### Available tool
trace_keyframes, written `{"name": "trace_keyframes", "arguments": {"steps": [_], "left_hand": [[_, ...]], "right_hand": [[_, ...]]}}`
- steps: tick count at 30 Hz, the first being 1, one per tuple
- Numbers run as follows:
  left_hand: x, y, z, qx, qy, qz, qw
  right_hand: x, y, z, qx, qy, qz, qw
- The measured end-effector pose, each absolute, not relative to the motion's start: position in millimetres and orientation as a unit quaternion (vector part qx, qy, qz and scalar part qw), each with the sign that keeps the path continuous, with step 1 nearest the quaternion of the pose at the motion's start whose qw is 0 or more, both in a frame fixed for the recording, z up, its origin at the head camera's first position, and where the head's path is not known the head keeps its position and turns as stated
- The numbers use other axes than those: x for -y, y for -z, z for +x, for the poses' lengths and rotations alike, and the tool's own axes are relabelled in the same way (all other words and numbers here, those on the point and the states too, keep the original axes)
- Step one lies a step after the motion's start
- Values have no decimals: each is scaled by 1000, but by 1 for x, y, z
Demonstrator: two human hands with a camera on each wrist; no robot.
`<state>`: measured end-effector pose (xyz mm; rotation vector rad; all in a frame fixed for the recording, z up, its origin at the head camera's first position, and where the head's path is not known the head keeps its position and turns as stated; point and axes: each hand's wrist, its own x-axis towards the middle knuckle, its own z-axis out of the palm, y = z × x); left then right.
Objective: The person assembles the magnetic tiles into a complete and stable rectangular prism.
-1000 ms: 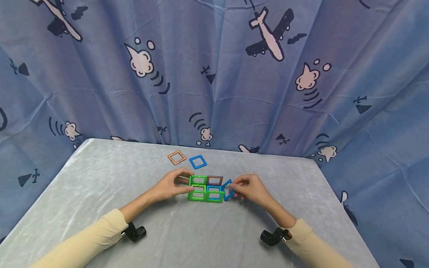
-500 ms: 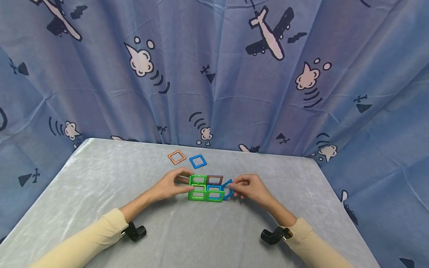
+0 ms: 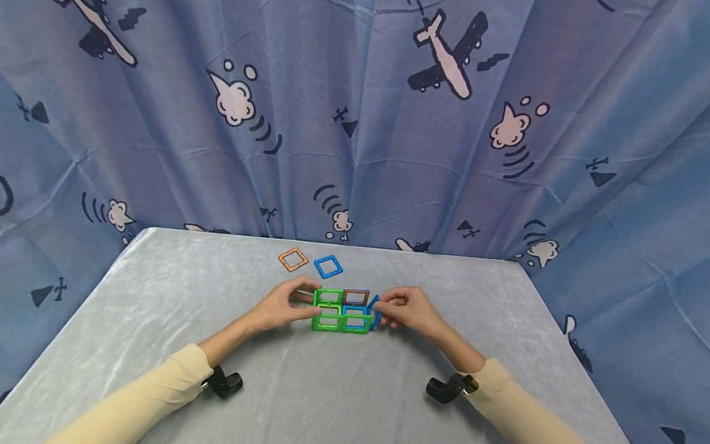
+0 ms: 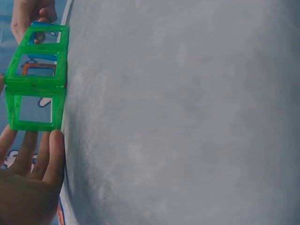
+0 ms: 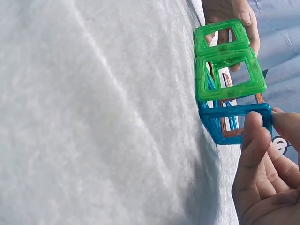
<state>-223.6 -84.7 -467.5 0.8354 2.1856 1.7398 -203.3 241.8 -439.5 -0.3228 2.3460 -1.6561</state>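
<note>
A small box of square magnetic tiles stands on the grey cloth. Green tiles form its front, and a brown tile and another green one form its back. Green and blue tiles lie at its base. My left hand holds the left end, thumb at the front and fingers behind; its fingertips touch the green tile in the left wrist view. At the right end my right hand pinches a blue magnetic tile between thumb and fingers. That tile stands upright against the box's right side, its outer edge partly covered by fingertips.
Behind the box, an orange tile and a loose blue tile lie flat on the cloth-covered table. A blue curtain with printed planes hangs beyond the table's far edge. Both wrists carry black camera mounts.
My right hand has shifted slightly left, swinging the blue tile from an angled pose to nearly edge-on against the box's right end. The left hand has stayed in place.
</note>
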Motion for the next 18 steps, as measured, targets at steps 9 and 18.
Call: {"name": "trace_keyframes", "arguments": {"steps": [9,18], "left_hand": [[84,469,-224,-744,-596,281,114],[84,468,-224,-743,-596,280,118]], "right_hand": [[-236,439,-205,-803,571,-112,131],[-233,440,-206,-799,577,-100,139]]}}
